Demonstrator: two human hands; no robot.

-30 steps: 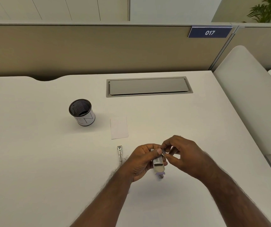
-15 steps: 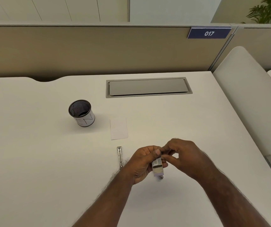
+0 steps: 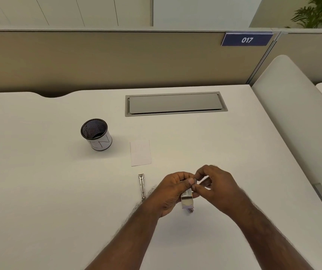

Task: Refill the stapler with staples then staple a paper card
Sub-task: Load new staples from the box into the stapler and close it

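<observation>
My left hand [image 3: 171, 193] grips a small staple box [image 3: 187, 200] just above the white desk [image 3: 58, 191]. At the box's top end, the fingertips of my right hand [image 3: 221, 186] pinch a thin pale piece [image 3: 205, 182]; I cannot tell what it is. A small purple-grey part [image 3: 190, 210] shows under the box, mostly hidden. A slim metal stapler part [image 3: 141, 187] lies on the desk left of my left hand. The white paper card [image 3: 140, 152] lies flat just beyond it.
A black mesh pen cup [image 3: 96, 134] with a white label stands at the left of the card. A grey cable hatch [image 3: 175, 103] is set into the desk at the back. A beige partition runs behind, and a white curved panel [image 3: 292, 117] borders the right edge.
My hands stayed in the same place over the desk. My right fingers have shifted at the box's top, and a thin pale piece now shows between them.
</observation>
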